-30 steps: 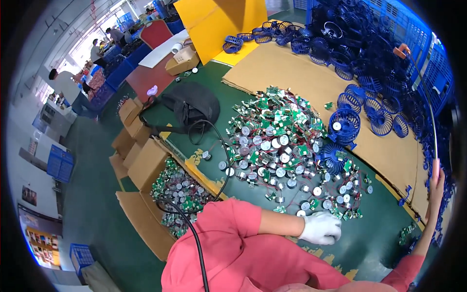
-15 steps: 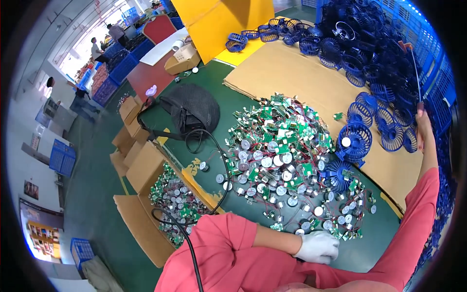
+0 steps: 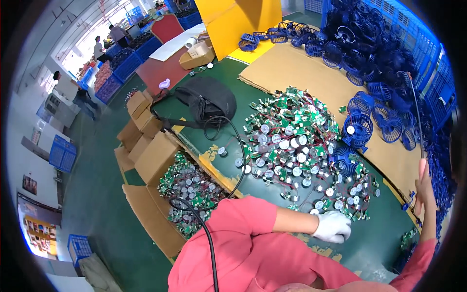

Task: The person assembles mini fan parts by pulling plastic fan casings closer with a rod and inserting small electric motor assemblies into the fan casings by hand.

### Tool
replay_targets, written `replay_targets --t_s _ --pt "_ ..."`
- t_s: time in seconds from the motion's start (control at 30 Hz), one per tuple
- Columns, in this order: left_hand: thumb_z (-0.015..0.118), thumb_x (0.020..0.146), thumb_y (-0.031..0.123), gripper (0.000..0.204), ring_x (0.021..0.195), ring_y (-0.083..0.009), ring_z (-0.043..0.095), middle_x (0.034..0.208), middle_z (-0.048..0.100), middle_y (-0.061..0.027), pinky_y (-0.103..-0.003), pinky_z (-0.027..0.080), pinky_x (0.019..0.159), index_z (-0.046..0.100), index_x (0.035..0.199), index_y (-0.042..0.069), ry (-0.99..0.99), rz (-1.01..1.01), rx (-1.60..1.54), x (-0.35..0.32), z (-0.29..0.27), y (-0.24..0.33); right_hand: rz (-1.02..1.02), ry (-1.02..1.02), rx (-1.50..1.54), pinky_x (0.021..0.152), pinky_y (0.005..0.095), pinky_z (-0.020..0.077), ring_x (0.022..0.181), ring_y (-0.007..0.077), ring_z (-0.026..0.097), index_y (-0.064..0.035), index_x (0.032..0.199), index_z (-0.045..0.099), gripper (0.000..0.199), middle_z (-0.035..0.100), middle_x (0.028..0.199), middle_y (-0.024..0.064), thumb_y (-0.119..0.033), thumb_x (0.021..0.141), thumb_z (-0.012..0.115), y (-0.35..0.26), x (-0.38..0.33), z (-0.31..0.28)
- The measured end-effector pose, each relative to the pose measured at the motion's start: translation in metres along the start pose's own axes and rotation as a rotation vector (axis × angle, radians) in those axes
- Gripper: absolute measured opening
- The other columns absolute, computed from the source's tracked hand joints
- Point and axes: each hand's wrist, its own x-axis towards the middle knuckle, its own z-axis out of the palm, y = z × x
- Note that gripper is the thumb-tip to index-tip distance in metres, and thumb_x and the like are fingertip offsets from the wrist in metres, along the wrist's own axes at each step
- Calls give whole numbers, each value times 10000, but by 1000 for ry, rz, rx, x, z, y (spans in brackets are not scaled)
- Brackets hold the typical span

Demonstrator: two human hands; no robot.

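My right hand [image 3: 425,189], bare, is wrapped round a long thin rod [image 3: 418,114] at the right edge. The rod's far end reaches up against the heap of dark blue round fan cages [image 3: 357,53]. My left hand [image 3: 332,227] wears a white glove and rests on the green table with its fingers curled under. Whether anything is in those fingers is hidden. It lies at the near edge of a pile of small round motors wired to green circuit boards [image 3: 292,141]. Two blue cages, one upright [image 3: 357,130] and one lower down [image 3: 345,161], stand at the pile's right side.
Flat cardboard [image 3: 292,63] lies under the cages, beside blue crates [image 3: 440,92]. Left of the pile are a black bag [image 3: 206,100], a loose black cable [image 3: 212,253] and an open carton of motors [image 3: 138,207]. People [image 3: 82,100] stand far left.
My right hand has drawn the rod back toward me, down along the right side. My left hand stays by the pile. The whole view has shifted, with the table scene farther right.
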Motion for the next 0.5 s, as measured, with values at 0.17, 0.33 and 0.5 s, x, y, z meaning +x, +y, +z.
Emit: replay_targets --t_s 0.17,0.33,0.5 --pt "596 745 255 161 819 -300 587 818 579 -93 -437 466 693 655 819 124 13 -19 21 -7 -1 -5 11 -177 158 1024 399 367 1243 406 448 -79 1491 117 753 412 1369 286 -47 833 483 -76 -109 -19" --pt "596 721 264 160 780 -308 598 781 594 -98 -448 468 663 666 766 127 -3 -33 50 -3 -2 -2 -32 -130 482 1046 379 335 1286 341 414 -64 1484 173 672 383 1420 221 -67 876 461 -121 -221 -26" --pt "596 699 258 146 745 -319 596 744 593 -107 -461 466 631 671 721 134 24 0 72 -4 4 -8 99 259 564 841 444 482 974 357 612 54 1044 625 429 616 1007 302 -326 869 531 -171 -215 -31"
